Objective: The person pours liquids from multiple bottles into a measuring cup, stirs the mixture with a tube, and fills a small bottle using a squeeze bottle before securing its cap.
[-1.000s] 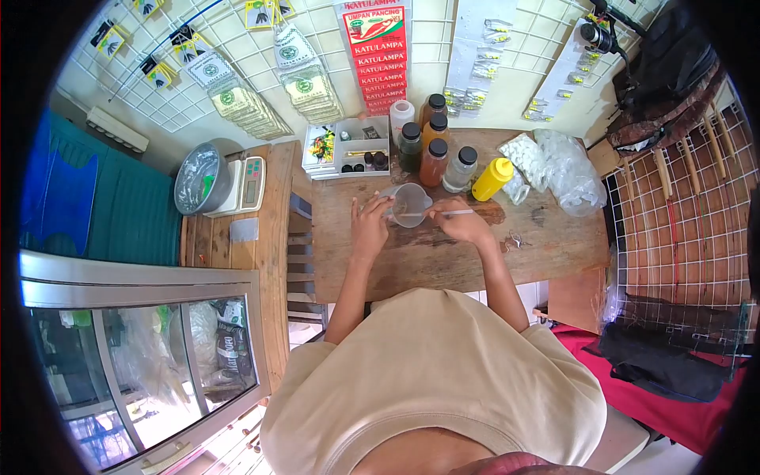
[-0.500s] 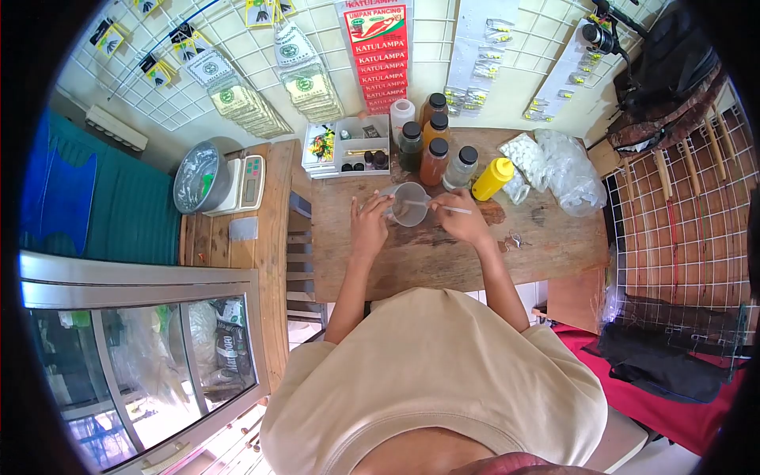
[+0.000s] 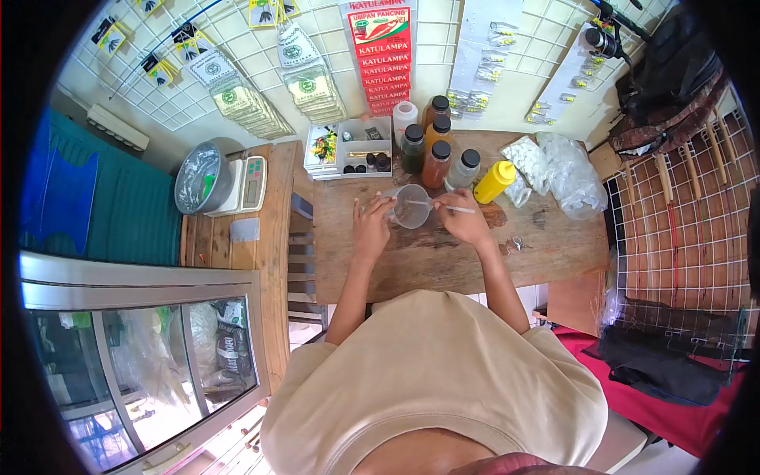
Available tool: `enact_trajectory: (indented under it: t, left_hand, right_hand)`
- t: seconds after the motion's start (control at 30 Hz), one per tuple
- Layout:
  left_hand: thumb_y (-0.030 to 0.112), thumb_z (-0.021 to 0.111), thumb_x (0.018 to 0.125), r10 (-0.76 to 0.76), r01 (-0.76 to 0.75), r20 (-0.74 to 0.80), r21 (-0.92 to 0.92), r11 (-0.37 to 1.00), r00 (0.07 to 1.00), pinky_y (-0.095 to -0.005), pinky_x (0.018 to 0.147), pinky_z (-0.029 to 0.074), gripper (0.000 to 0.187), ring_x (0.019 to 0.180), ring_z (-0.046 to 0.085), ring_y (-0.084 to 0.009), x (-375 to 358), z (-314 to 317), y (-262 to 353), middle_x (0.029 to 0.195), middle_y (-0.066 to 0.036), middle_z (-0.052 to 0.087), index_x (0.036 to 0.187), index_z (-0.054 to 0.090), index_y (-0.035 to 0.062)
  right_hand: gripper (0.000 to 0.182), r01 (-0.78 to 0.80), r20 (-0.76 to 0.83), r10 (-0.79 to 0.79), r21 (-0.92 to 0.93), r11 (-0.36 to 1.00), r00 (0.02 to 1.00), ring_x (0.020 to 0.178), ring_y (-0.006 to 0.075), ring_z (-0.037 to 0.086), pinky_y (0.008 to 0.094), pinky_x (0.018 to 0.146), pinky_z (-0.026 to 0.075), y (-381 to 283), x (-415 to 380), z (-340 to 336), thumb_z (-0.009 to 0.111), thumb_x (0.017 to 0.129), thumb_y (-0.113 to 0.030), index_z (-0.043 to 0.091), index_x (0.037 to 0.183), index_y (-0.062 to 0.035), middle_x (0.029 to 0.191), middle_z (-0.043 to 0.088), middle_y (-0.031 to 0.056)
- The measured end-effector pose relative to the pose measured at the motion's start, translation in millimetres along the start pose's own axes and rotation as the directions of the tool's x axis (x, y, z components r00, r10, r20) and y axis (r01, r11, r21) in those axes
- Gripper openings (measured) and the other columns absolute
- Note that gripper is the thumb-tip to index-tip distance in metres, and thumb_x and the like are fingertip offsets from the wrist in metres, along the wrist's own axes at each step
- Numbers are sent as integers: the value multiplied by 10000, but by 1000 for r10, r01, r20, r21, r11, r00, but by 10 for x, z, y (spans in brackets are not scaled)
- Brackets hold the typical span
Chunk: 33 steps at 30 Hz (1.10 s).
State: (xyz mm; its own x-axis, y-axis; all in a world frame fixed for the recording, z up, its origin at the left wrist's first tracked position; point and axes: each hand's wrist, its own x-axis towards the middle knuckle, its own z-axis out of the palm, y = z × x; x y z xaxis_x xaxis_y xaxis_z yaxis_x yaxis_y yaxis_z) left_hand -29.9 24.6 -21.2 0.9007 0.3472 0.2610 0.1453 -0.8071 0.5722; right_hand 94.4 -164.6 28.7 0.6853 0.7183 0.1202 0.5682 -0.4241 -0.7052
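My left hand (image 3: 371, 227) is closed at the left side of a clear plastic cup (image 3: 412, 220), its fingertips at the rim. From the right, my right hand (image 3: 466, 223) pinches a thin white stick (image 3: 461, 210), whose far end reaches into the cup. Whether that end is a spoon is too small to tell. The cup is above the wooden table (image 3: 380, 273), tipped slightly toward me. Just behind it stand an orange-brown bottle (image 3: 436, 168), a clear bottle (image 3: 462, 172) and a yellow squeeze bottle (image 3: 495, 183).
A white divided tray (image 3: 368, 170) holds small dark-capped jars at the back left. Bags of white material (image 3: 526, 162) and a clear plastic bag (image 3: 571, 178) lie at the back right. Small metal bits (image 3: 516, 243) rest right of my hand. A scale (image 3: 252, 184) and grey bowl (image 3: 198, 180) stand left.
The stick has shifted slightly inside the cup, and its inner part shows nearer the rim's middle. Both hands keep their hold. The whole view has moved a little.
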Motion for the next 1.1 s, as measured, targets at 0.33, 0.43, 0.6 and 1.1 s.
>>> enact_trajectory:
  t: [0.33,0.43,0.6,1.1]
  left_hand:
    - [30,623,826,-13,13,3,2,1000,1000,-538,1142,193,396,1285,482,-213,-13,-3,-12,1216,-12,631,1197,648,162]
    - [26,626,820,-13,12,-11,-12,1000,1000,-539,1140,197,402,1280,487,-213,-16,22,-40,1214,-13,632,1197,649,163]
    - [15,628,812,-8,8,-10,-12,1000,1000,-541,1136,205,409,1269,496,-221,-15,9,-25,1208,-17,634,1193,650,161]
    - [6,625,808,2,-3,-26,-23,1000,1000,-546,1134,207,389,1265,500,-231,-12,15,-11,1198,-17,635,1167,659,152]
  right_hand:
    - [178,-10,215,-9,91,996,977,1003,369,577,430,910,439,19,56,-54,571,869,-151,710,903,-46,952,689,119]
    - [182,7,19,-6,-32,999,1000,1004,366,579,419,909,441,43,43,25,578,863,-156,707,904,-35,959,691,121]
    - [200,-43,133,30,97,994,991,988,347,586,423,922,433,-36,38,-71,574,868,-173,711,923,-39,971,690,137]
    - [206,11,56,-12,10,1000,998,999,373,564,436,924,427,77,25,55,549,875,-192,719,911,-81,980,692,113]
